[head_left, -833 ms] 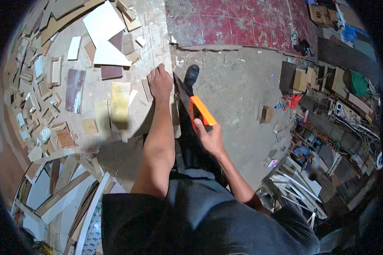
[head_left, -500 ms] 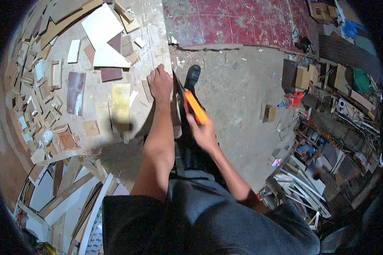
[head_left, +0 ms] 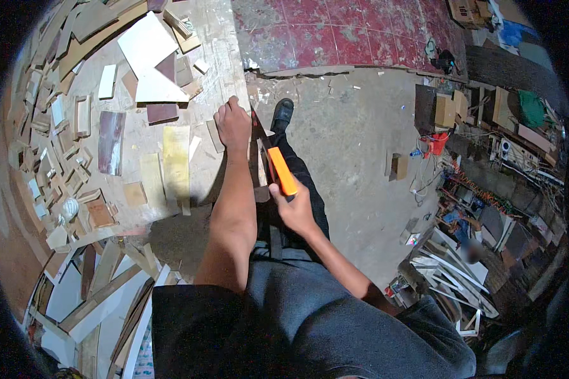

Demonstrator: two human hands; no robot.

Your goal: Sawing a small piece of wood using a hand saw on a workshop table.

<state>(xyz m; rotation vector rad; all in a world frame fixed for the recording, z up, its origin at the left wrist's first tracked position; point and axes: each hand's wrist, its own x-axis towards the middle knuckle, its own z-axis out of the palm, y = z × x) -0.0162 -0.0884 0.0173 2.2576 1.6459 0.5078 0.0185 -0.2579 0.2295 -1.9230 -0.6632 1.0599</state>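
My right hand is closed round the orange handle of a handsaw. The saw's dark blade runs away from me along the right edge of the wooden worktable, just right of my left hand. My left hand bears down at that edge with its fingers curled over a piece of wood, whose side shows left of the wrist. The hand hides most of this piece, and where the blade's teeth meet the wood cannot be made out.
Yellow boards, a white panel and several small offcuts lie across the table. Scrap boards lean at lower left. My shoe stands on the concrete floor. Cluttered shelving and another person are at right.
My right hand has drawn the saw back toward me. My left hand keeps its place on the wood, while the whole view has shifted slightly.
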